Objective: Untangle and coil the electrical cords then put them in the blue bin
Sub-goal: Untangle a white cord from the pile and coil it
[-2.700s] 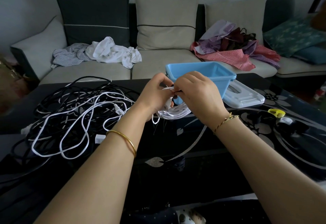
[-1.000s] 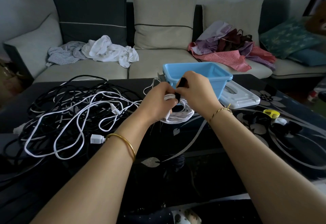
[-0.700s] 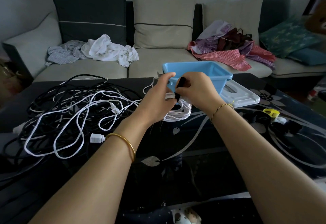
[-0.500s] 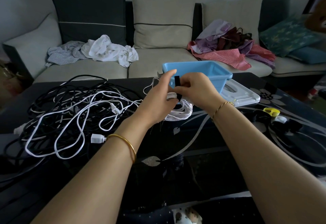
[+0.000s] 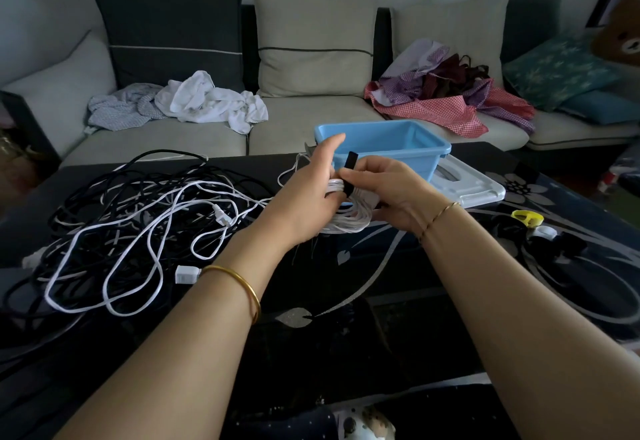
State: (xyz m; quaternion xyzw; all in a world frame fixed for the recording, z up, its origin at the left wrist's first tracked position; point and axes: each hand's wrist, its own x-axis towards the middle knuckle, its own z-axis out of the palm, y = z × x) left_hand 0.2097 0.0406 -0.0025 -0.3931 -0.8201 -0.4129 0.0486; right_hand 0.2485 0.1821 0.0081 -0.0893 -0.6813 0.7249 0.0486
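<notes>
A coiled white cord (image 5: 349, 219) hangs between my hands above the black table, just in front of the blue bin (image 5: 388, 147). My left hand (image 5: 304, 193) holds the coil's top from the left, index finger stretched upward. My right hand (image 5: 388, 190) pinches a black strap (image 5: 349, 176) that wraps the coil, its free end sticking up. The bin looks empty from here. A tangle of black and white cords (image 5: 131, 225) lies on the table to the left.
A white lid (image 5: 467, 185) lies to the right of the bin. A yellow clip (image 5: 528, 218) and dark items sit on the table (image 5: 381, 301) at right. Behind it runs a sofa (image 5: 311, 121) with clothes piles.
The black strap has come out and now wraps around the coil's top. My left index finger has lifted away. The hands stay in front of the bin.
</notes>
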